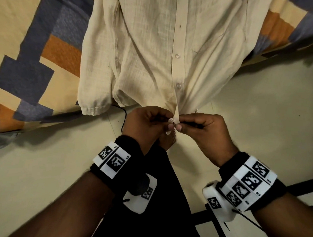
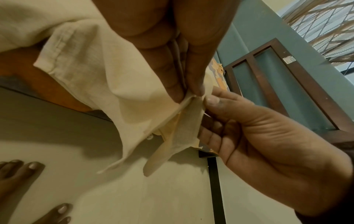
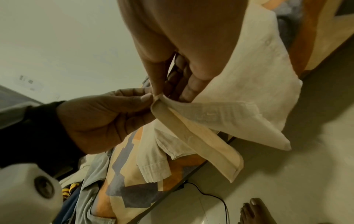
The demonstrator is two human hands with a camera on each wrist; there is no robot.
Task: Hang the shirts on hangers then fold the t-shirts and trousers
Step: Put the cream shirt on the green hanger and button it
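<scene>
The cream shirt (image 1: 152, 50) lies spread front-up on the bed (image 1: 27, 59), its lower part hanging over the bed's edge toward the floor (image 1: 262, 110). Its front placket runs down the middle with buttons (image 1: 177, 56) showing, and one sleeve cuff (image 1: 93, 109) droops over the bedside at the left.

The hem end of the placket is gathered between both hands. The left hand (image 1: 145, 125) pinches one front edge of the shirt between thumb and curled fingers (image 2: 173, 84), right at a button (image 1: 170, 120). The right hand (image 1: 204, 132) pinches the facing edge, its thumb (image 2: 211, 100) pressed on the cloth; the two thumbs nearly touch. In both wrist views the loose tails of the hem (image 3: 220, 151) fall below the pinching fingers, clear of the floor.

Both wrists carry black bands with white marker blocks (image 1: 248, 184). The bed's cover has blue, orange and tan blocks. A thin black cable (image 1: 123, 120) lies on the floor by the bed's edge, and bare toes (image 2: 21, 168) stand on the floor below the hands. In the right wrist view other garments (image 3: 90, 181) lie on the bed beyond the shirt.
</scene>
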